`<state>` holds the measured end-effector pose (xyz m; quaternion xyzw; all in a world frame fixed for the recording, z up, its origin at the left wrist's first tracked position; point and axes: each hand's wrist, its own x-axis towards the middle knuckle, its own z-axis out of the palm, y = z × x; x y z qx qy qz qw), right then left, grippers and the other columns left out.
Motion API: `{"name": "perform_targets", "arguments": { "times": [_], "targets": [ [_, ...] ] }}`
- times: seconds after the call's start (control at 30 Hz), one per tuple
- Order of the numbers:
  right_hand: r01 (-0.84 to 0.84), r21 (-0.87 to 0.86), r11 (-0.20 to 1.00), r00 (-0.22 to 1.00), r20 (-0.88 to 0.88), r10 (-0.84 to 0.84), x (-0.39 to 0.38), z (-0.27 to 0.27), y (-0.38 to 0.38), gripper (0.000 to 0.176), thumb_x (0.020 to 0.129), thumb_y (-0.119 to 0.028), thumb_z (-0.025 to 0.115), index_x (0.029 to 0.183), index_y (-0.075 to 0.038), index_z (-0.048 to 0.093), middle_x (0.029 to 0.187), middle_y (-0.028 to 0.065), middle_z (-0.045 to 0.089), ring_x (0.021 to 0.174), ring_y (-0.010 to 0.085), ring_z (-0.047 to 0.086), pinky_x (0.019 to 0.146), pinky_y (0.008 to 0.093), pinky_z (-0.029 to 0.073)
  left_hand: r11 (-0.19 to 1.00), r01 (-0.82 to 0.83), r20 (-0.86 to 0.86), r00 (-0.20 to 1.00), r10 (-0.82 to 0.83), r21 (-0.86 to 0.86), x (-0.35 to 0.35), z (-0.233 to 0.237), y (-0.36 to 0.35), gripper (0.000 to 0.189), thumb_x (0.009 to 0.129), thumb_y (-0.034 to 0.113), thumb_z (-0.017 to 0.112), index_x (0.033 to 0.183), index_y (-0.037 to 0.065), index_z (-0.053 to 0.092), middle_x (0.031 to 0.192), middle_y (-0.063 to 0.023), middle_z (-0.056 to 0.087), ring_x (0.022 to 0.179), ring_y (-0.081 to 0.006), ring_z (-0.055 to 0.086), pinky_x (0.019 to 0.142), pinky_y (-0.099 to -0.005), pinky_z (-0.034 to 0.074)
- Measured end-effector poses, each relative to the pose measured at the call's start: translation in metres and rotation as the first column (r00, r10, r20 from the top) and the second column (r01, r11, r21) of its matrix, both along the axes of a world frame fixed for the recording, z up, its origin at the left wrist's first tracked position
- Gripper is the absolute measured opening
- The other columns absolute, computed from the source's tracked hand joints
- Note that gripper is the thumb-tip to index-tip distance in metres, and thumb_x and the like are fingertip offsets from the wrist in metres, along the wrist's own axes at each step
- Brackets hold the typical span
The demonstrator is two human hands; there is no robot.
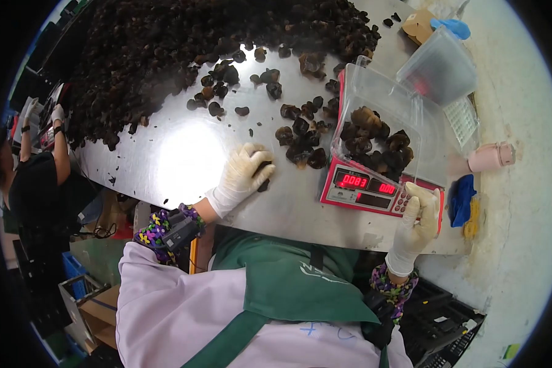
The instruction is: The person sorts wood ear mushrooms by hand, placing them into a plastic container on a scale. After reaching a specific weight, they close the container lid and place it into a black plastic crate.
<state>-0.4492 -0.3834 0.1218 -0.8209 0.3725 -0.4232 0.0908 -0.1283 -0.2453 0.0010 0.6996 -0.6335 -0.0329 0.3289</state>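
My left hand (242,176), in a white glove, is on the metal table with its fingers curled round a dark wood ear mushroom (264,182). My right hand (418,214), also gloved, is at the front right corner of a red and white digital scale (365,195). Its fingers are curled by the keypad, close to the corner of a clear plastic tray (374,83); whether they grip anything is hidden. Several brown, glossy mushrooms (394,161) lie in the tray on the scale. The red display reads 0.083. More loose mushrooms (299,150) lie left of the scale.
A large heap of dark mushrooms (165,55) covers the back left of the metal table (306,214). Right of the scale are a clear bin (441,67), a pink bottle (492,157) and a blue cloth (462,200). Another person's gloved hands (57,114) are at far left.
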Motion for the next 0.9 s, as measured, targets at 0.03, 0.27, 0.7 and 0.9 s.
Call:
{"name": "perform_targets", "arguments": {
  "times": [0.03,0.27,0.7,0.9],
  "targets": [
    [0.000,0.003,1.000,1.000,-0.004,0.000,0.002,0.000,-0.001,0.013,0.097,-0.005,0.059,0.103,-0.008,0.071,0.099,0.0034,0.074,0.095,0.0203,0.068,0.113,0.0513,0.036,1.000,-0.007,0.017,1.000,0.007,0.004,-0.005,0.002,-0.002,0.039,0.083,0.026,0.078,0.118,0.012,0.064,0.120,-0.0155,0.059,0.113,-0.0372,0.056,0.097,-0.0477,0.046],
    [0.010,-0.067,0.998,1.000,-0.027,-0.012,0.007,0.008,0.002,0.013,0.098,-0.006,0.060,0.103,-0.009,0.071,0.098,0.0019,0.073,0.090,0.0191,0.067,0.113,0.0514,0.036,0.999,0.030,0.198,0.979,-0.038,0.040,-0.032,0.019,-0.075,0.080,0.080,0.058,0.074,0.146,0.019,0.050,0.149,-0.0245,0.042,0.139,-0.0481,0.036,0.112,-0.0592,0.033],
    [0.010,-0.052,0.999,1.000,-0.023,-0.011,0.001,0.008,0.001,0.011,0.096,-0.007,0.061,0.102,-0.010,0.070,0.099,0.0018,0.074,0.093,0.0197,0.067,0.112,0.0505,0.036,0.983,0.127,0.195,0.969,-0.152,0.134,-0.045,0.004,-0.046,0.021,0.087,0.028,0.070,0.104,0.015,0.071,0.106,-0.0082,0.064,0.091,-0.0291,0.064,0.075,-0.0393,0.055],
    [0.007,-0.103,0.995,0.999,-0.053,-0.013,0.010,0.011,-0.001,0.013,0.093,-0.007,0.065,0.104,-0.014,0.069,0.100,-0.0006,0.073,0.092,0.0185,0.065,0.113,0.0496,0.033,0.997,-0.022,-0.162,0.987,0.009,-0.079,-0.030,0.025,-0.057,0.016,0.087,0.011,0.071,0.102,0.007,0.071,0.093,-0.0123,0.067,0.084,-0.0291,0.068,0.075,-0.0371,0.054]
  ]
}}
